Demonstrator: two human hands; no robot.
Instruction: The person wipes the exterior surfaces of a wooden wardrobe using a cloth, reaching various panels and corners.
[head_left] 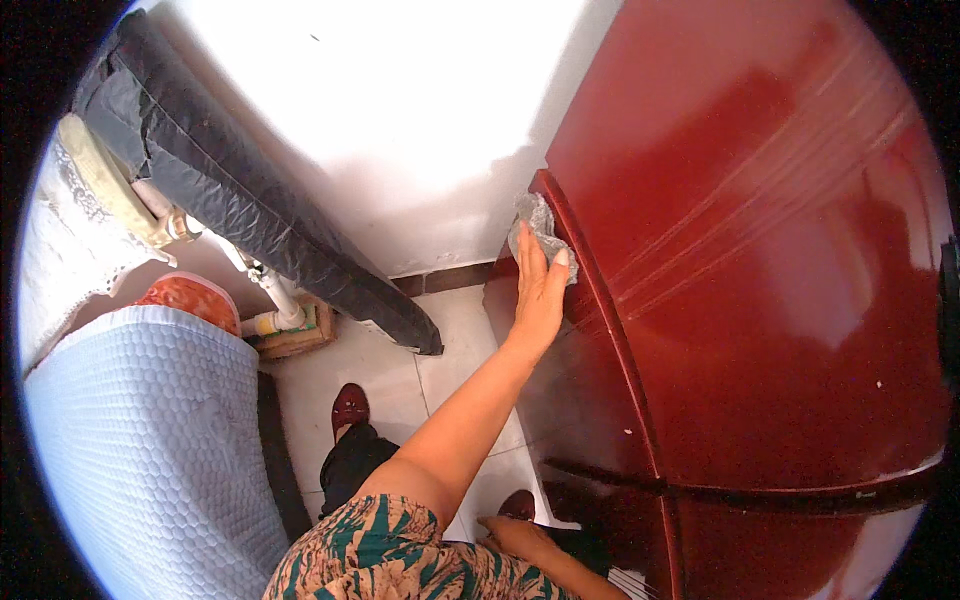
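"Grey cloth [538, 212] sits against the upper stretch of a raised dark-red trim [604, 295], close to where glossy red furniture [760, 330] meets a white wall [400, 130]. From my remote post, I see the left hand [540, 300] holding it there, arm outstretched."

"How are those fingers set?"

"Nearly straight, laid along the cloth, with the thumb on the side toward the red panel. Part of the fabric shows beyond the fingertips."

"And the other hand?"

"Right hand [527, 542], low in my view, near a maroon shoe [517, 505]. I cannot tell whether it is open or closed, or whether it touches anything."

"What surrounds the scene?"

"Pale floor tiles [390, 390] lie below, with a second maroon shoe on them, left of the outstretched forearm. I have a blue quilted cover [150, 420] at left, and above it a long dark padded length [260, 210] slanting down along the wall. White piping [283, 300] runs beneath that, its lower end by a small wooden block [300, 340]. A leaf-patterned sleeve [390, 550] fills the lower edge."
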